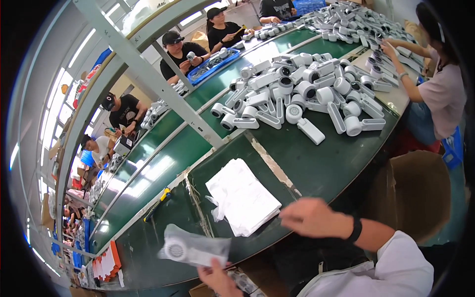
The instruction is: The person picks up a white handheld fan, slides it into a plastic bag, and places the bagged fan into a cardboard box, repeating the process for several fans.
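A white handheld fan point(178, 249) with a round grille sits inside a clear plastic bag point(216, 244). My left hand point(217, 278) grips the bag's right end, near the fan's handle, over the table's front edge. Beside the right edge of a stack of white plastic bags point(242, 198) is my right hand point(314, 218), wearing a black wristband. Its fingers are loosely bent and hold nothing that I can see. The stack lies flat on the dark green table point(316, 163), with a crumpled corner at its left.
A large heap of white handheld fans point(297, 89) covers the far table. A yellow-and-black cutter point(157, 204) lies left of the bags. Orange-and-white card pieces point(106, 265) stand at the left end. An open cardboard box point(420, 190) is at right. Co-workers sit along the green conveyor point(163, 153).
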`<state>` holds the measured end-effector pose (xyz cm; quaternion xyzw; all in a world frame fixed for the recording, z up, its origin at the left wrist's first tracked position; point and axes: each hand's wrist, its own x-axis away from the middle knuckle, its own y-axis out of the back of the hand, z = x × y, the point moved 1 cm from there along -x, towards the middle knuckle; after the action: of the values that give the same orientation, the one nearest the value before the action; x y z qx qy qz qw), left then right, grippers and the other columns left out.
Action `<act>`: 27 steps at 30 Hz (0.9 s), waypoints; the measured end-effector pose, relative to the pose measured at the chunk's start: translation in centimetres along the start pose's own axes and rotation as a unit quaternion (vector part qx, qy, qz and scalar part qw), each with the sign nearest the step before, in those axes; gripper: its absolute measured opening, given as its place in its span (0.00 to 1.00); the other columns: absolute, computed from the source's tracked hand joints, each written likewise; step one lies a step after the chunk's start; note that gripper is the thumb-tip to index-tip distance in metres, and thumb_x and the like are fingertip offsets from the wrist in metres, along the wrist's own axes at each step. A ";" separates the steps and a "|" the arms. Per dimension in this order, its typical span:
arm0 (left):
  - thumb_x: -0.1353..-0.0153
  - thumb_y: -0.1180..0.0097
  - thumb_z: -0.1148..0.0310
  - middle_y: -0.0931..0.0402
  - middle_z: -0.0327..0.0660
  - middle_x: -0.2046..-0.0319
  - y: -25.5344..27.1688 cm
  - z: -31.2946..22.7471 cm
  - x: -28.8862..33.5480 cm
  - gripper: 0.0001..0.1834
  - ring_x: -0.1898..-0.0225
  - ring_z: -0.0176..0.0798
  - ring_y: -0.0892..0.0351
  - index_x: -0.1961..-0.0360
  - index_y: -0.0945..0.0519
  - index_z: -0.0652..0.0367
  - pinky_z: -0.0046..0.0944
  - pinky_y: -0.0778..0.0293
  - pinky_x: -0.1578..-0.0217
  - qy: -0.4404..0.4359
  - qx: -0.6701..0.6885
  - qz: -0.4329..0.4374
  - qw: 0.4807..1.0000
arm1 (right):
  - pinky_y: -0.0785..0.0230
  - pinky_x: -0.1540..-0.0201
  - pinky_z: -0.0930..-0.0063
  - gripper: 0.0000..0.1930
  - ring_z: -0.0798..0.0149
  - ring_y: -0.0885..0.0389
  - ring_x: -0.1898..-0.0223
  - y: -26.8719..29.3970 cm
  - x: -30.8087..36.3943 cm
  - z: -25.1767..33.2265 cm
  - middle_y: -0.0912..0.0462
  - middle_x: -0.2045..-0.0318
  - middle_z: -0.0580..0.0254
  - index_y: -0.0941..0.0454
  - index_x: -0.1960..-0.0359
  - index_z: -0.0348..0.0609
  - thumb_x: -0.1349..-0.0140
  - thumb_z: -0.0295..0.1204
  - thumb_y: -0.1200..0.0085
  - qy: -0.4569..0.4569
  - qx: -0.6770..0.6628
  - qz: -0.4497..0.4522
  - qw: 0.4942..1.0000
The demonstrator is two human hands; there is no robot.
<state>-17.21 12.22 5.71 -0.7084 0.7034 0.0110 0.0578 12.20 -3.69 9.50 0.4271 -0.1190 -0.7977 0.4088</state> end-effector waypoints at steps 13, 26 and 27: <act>0.49 0.32 0.61 0.29 0.56 0.51 3.5 -1.2 -7.2 0.33 0.50 0.60 0.29 0.45 0.28 0.69 0.52 0.33 0.46 -0.115 -0.546 -0.187 0.809 | 0.27 0.49 0.59 0.43 0.45 0.23 0.53 5.7 -6.7 -17.1 0.21 0.51 0.46 0.46 0.30 0.43 0.45 0.37 0.38 -0.325 0.354 0.053 0.875; 0.46 0.35 0.67 0.19 0.40 0.65 -15.4 -3.8 0.1 0.08 0.59 0.48 0.24 0.65 0.16 0.56 0.46 0.33 0.55 -0.385 -0.433 0.279 0.766 | 0.21 0.64 0.62 0.31 0.52 0.17 0.69 4.9 -1.1 -4.8 0.20 0.64 0.50 0.34 0.40 0.35 0.52 0.25 0.54 -0.285 -0.616 -0.023 0.734; 0.45 0.35 0.67 0.19 0.39 0.67 -15.5 -3.7 -0.1 0.06 0.60 0.47 0.25 0.67 0.15 0.55 0.47 0.34 0.56 -0.361 -0.449 0.286 0.766 | 0.21 0.64 0.62 0.31 0.52 0.17 0.69 4.7 -0.6 -4.2 0.20 0.64 0.50 0.34 0.40 0.35 0.52 0.25 0.54 -0.285 -0.615 -0.026 0.735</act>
<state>-1.96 12.01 10.43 -0.3634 0.7150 0.5969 -0.0229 18.24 -5.56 9.83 -0.1616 0.2979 -0.7915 0.5085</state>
